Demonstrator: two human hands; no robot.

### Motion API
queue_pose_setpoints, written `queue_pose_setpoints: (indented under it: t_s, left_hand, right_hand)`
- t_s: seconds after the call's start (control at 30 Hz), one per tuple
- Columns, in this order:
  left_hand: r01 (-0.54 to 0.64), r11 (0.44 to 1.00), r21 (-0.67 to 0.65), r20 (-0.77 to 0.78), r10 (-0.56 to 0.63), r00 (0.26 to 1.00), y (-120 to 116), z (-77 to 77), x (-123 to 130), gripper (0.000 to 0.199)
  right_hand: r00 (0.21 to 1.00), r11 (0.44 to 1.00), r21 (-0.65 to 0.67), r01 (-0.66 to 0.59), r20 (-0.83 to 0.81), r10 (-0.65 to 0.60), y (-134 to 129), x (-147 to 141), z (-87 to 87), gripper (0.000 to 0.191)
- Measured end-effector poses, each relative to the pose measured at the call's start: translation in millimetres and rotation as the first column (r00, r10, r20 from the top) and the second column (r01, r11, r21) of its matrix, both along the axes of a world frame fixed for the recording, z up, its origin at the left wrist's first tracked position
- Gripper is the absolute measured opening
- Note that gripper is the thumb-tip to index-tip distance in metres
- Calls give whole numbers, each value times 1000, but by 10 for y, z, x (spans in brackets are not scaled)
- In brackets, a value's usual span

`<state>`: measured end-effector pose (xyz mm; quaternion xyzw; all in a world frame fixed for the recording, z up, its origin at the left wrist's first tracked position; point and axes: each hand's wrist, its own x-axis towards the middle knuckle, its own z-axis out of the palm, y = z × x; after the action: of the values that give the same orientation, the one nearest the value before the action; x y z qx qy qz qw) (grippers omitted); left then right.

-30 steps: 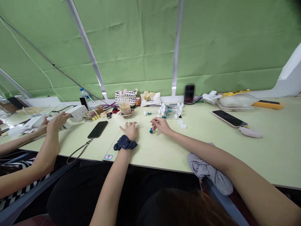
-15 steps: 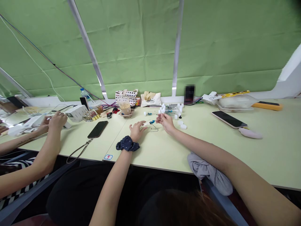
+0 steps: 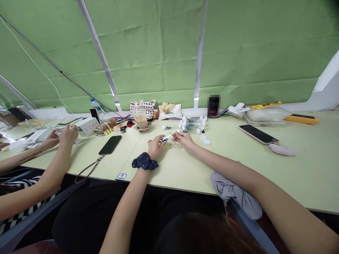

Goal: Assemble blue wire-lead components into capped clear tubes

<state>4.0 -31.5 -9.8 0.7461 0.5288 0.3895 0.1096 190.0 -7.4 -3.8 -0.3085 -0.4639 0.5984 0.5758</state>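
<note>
Held between both hands just above the table [image 3: 291,165]: a small clear tube with a blue end [image 3: 166,137], lying nearly level, long axis running left-right and rising slightly toward the right. Left hand [image 3: 155,145], with a dark scrunchie [image 3: 144,162] on its wrist, closed in a pinch at the blue, lower left end, fingers curled in, thumb and forefinger tips meeting on the piece. Right hand [image 3: 184,139] likewise pinched down on the right, higher end, remaining fingers loosely folded; exactly how much of the tube sits inside that pinch too small to tell. Hands close together, apart only by the span of the tube, so each about equally near to it, the piece lying to the right of the left hand and to the left of the right. Just beyond the right hand, a cluster of clear racks with white caps [image 3: 192,124], and two loose white caps [image 3: 204,139] on the table just to its right. Black phone [image 3: 110,145] with a lanyard well to the left, another phone [image 3: 258,133] well to the right, grey cloth [image 3: 235,193] draped over the near table edge under the right forearm. At far left, another person's hands [image 3: 63,135] busy over white boxes [image 3: 86,126], well apart from the tube.
</note>
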Motion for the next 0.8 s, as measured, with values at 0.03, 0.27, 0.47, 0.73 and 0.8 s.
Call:
queue_pose_setpoints:
  t_s: [0.03, 0.27, 0.47, 0.73, 0.8]
  left_hand:
    - [-2, 1000, 3, 7, 2, 1000, 3, -1, -2, 37]
    - [10, 1000, 19, 12, -11, 1000, -19, 17, 13, 35]
    - [-3, 1000, 30, -35, 4, 999, -48, 36, 24, 36]
    - [-55, 997, 51, -156, 62, 986, -58, 37, 22, 35]
    - [-52, 996, 70, -163, 63, 985, -54, 32, 17, 34]
  right_hand:
    - [1000, 1000, -9, 8, 6, -8, -1, -7, -7, 28]
    - [997, 993, -120, -6, 79, 16, -65, 29, 48, 25]
    - [998, 985, -170, -7, 67, 18, -74, 47, 66, 25]
    - [998, 980, -200, 3, 63, 10, -18, 53, 42, 21]
    - [999, 979, -205, 5, 52, 6, -1, 55, 26, 23]
